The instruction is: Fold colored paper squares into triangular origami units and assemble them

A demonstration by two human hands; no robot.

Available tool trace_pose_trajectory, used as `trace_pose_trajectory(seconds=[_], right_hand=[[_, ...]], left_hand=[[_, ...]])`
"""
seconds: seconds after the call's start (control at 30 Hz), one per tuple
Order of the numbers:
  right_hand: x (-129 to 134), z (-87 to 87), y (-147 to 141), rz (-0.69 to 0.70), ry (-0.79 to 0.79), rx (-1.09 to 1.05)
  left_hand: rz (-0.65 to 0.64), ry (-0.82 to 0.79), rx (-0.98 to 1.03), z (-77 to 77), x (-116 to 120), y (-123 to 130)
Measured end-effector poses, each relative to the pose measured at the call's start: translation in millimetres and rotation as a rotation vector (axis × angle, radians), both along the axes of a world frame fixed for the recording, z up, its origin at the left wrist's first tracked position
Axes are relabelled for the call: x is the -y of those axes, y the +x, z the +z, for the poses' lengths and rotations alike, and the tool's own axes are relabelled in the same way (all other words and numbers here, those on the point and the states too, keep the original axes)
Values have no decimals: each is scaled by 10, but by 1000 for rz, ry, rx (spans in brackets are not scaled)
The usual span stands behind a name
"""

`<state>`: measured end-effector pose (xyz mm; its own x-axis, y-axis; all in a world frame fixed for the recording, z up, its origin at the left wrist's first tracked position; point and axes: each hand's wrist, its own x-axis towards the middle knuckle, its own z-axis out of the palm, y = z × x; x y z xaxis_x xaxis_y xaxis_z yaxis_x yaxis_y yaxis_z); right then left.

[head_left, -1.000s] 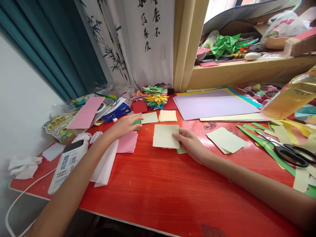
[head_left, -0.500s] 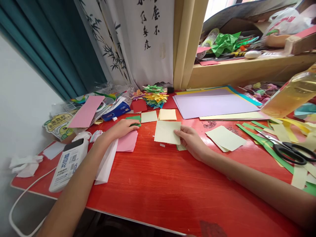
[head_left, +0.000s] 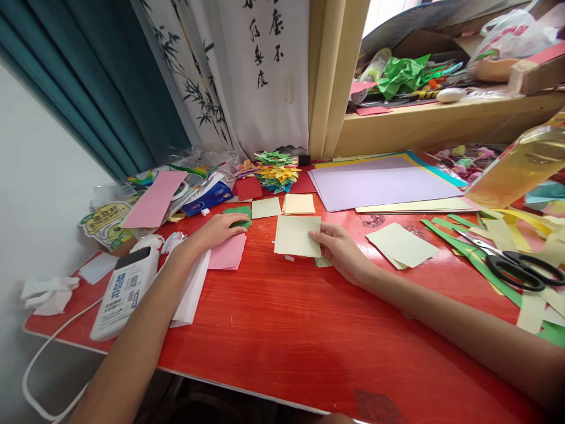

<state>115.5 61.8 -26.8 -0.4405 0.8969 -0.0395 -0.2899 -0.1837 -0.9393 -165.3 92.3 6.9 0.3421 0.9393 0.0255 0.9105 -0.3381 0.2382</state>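
Between thumb and fingers, my right hand (head_left: pixel 338 247) grips a pale green paper square (head_left: pixel 296 235) just above the red table (head_left: pixel 265 330). Part of another green piece shows beneath that hand. My left hand (head_left: pixel 223 231) rests with fingers stretched out over the green paper squares (head_left: pixel 243 213) and beside the pink paper squares (head_left: pixel 227 253). Behind the held square lie a single pale green square (head_left: pixel 266 207) and a stack of cream squares (head_left: pixel 299 204). More pale green squares (head_left: pixel 404 246) lie to the right of my right hand.
Black-handled scissors (head_left: pixel 523 270) lie among paper strips at right, near a tilted bottle (head_left: pixel 514 168). Large lilac sheets (head_left: pixel 384 182) are at the back. A pile of folded paper pieces (head_left: pixel 277 172) stands by the curtain. At left are a white power bank (head_left: pixel 126 294) and its cable.
The camera view has shifted very slightly. Both hands and the held paper square stay almost in the same place.
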Motion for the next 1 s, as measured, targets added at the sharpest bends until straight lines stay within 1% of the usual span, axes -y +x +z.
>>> trace_pose_trajectory(seconds=[0.3,0.4,0.5,0.57,0.67,0.73,0.87,1.0], right_hand=[[8,12,-3,25,-9,-18],[6,12,-1,31,-11,-27],[0,3,4,23,6,-7],[-1,2,5,9,15,15],[3,10,6,11,11,35],[5,15,6,16,13,43],[4,18,4,22,14,53],[12,28,5,49,18,37]], left_hand=[[-18,-5,82,-45,-24,-66],[47,29,104,-58,-4,-47],[87,121,107,-80,10,-24],[45,170,94,-97,7,-18],[-45,188,40,-115,-4,-21],[-56,178,11,-118,-5,-19],[-1,153,-13,-115,10,3],[34,167,-17,-120,14,25]])
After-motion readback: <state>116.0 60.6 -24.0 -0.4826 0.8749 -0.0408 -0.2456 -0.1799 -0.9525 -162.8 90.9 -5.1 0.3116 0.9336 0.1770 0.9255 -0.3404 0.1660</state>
